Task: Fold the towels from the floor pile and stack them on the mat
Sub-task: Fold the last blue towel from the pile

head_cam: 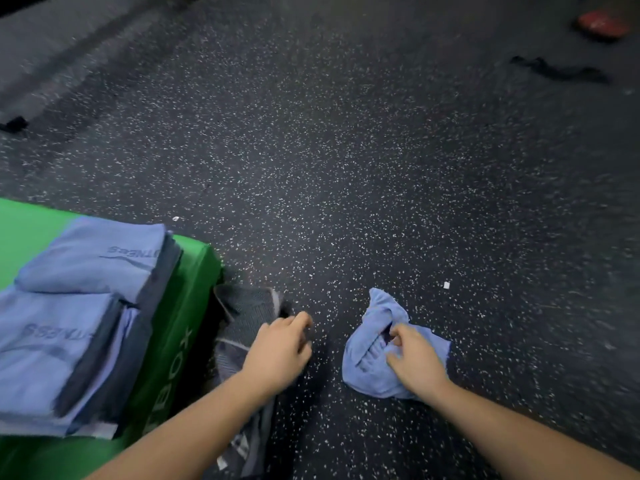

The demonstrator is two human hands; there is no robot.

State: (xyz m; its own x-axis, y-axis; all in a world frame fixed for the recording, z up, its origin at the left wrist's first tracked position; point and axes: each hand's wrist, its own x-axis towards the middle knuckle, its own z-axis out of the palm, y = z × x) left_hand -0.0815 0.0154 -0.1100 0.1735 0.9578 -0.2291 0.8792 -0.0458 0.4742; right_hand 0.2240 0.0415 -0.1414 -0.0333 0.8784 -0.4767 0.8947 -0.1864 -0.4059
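Head view:
- Right hand (414, 358) near centre-right, fingers curled into crumpled blue towel (367, 358), gripping bunched cloth against speckled floor (346, 168).
- Left hand (280, 348) just left of it, fingers curled at edge of grey towel (242, 323); cannot tell if pinching it.
- Grey towel lies rumpled on floor against side of green mat (180, 323).
- Mat at left, carrying stack of folded towels (79, 306), blue over grey.
- Far right: blurred red object (602, 24), dark strap (557, 69) nearer.
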